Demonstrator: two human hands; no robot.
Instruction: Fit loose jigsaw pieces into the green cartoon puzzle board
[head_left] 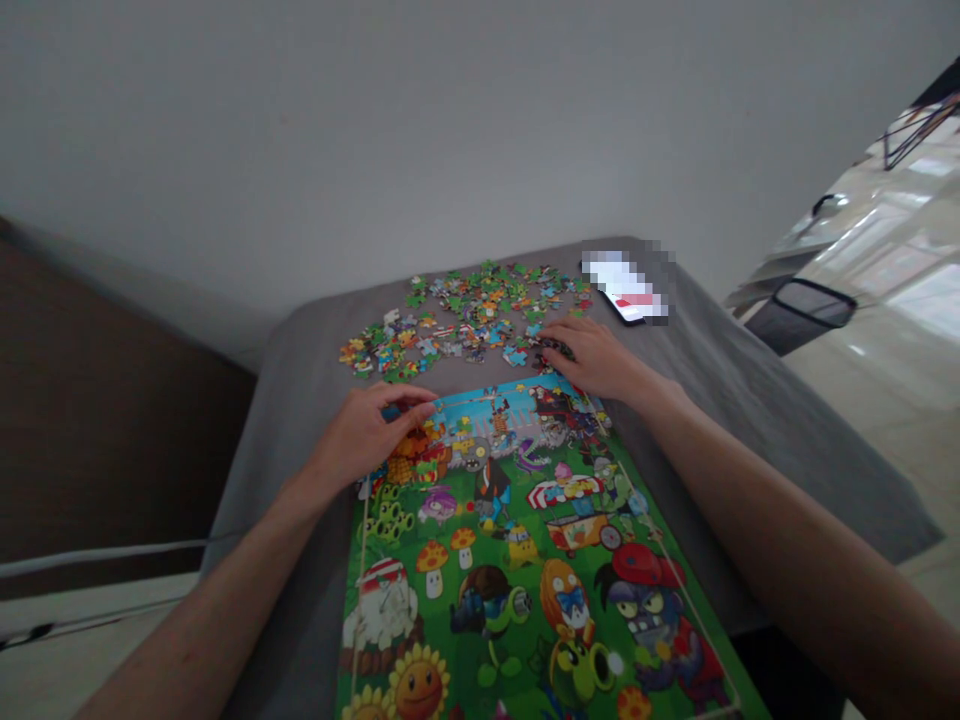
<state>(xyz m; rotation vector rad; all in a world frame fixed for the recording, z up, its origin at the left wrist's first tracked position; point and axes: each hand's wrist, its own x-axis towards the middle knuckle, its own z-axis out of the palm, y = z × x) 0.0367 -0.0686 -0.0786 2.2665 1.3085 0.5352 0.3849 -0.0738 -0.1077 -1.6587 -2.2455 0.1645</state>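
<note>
Head view: my left hand pinches a blue piece at the top-left edge of the puzzle; right hand lies spread on loose pieces beyond. I'd line up tabs before pressing flat.

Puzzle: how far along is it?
Done: the picture sheet lies flat on the grey table; whether it is joined pieces or a guide print, I cannot tell. In hand: left hand at its far left corner, right hand on the loose pieces. Left: that whole scattered pile, unplaced.
</note>
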